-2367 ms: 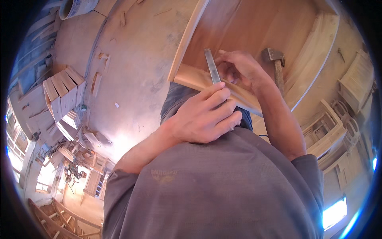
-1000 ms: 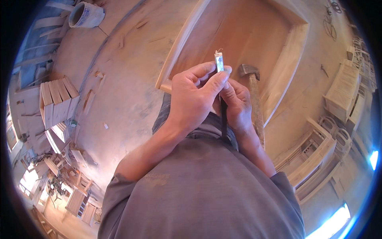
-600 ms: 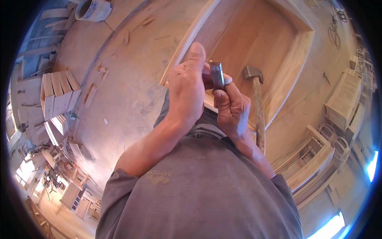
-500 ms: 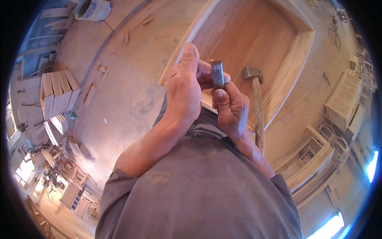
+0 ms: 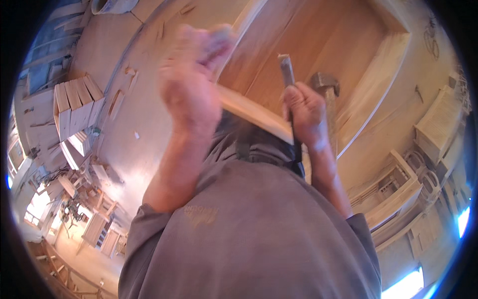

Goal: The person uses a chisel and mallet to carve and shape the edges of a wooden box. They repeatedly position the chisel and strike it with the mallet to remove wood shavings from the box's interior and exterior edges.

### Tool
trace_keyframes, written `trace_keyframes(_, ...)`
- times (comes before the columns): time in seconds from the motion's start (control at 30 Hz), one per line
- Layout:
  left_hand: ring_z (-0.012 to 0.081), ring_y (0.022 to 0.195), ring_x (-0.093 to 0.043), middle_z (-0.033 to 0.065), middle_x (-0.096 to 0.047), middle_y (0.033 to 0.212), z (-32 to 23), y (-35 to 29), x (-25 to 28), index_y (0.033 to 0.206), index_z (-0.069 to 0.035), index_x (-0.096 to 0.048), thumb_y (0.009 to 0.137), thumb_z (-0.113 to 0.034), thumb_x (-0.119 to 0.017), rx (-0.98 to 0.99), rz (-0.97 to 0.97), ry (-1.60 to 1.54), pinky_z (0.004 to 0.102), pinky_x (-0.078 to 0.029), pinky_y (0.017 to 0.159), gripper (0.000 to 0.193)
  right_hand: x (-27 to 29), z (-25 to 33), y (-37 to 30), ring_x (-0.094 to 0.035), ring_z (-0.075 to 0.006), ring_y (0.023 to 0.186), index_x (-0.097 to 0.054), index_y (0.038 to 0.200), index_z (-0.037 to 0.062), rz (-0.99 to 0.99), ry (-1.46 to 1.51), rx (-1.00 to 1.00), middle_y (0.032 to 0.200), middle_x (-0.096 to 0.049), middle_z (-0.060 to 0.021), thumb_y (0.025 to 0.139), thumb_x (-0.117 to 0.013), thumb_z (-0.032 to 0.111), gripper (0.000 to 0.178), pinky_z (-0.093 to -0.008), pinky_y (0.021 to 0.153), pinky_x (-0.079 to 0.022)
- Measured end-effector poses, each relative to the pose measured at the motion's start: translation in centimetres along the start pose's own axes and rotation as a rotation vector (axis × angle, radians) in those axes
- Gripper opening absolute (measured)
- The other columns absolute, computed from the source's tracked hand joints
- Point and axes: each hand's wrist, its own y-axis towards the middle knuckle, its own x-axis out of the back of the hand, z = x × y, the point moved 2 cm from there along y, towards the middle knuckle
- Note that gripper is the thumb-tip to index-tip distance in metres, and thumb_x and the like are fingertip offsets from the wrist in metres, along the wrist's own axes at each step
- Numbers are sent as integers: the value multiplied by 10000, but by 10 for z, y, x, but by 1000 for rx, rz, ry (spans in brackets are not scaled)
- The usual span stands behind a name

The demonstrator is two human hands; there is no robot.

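The left hand [image 5: 191, 87] has let go of the chisel [image 5: 287, 72] and risen, blurred, to eleven o'clock; its grip cannot be told. The right hand [image 5: 306, 112] stays clenched on the chisel, beside the hammer [image 5: 326, 87] on the wooden tabletop [image 5: 323, 40]. Stacked boards [image 5: 74, 102] lie at nine o'clock.

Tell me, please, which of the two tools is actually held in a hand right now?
The narrow chisel: the right hand grips it blade-up. The hammer lies behind it on the wooden panel, unheld.
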Motion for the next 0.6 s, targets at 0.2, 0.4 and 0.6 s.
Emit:
trace_keyframes(0.2,308,876,-716,178,-740,957,-11,-3,100,961,-29,-664,1063,-285,-557,-77,-75,327,449,-561,868,296,18,-28,50,-625,-246,667,-650,884,41,314,-451,-141,713,-641,-121,984,-613,235,221,-382,660,-492)
trace_keyframes(0.4,246,854,-704,153,-732,961,17,-15,117,1027,5,-659,1038,-156,-612,-43,-313,313,398,-577,806,168,-25,-32,60,-694,-404,1000,-722,1189,124,348,-701,80,1007,-738,-210,919,-590,218,315,-481,881,-541)
trace_keyframes(0.6,267,948,-695,162,-720,1024,21,-9,114,1097,-14,-623,1020,-85,-607,-83,-289,362,419,-568,880,106,-69,-27,84,-670,-418,1028,-717,1146,71,440,-748,47,1029,-733,-205,890,-628,250,325,-496,905,-515)
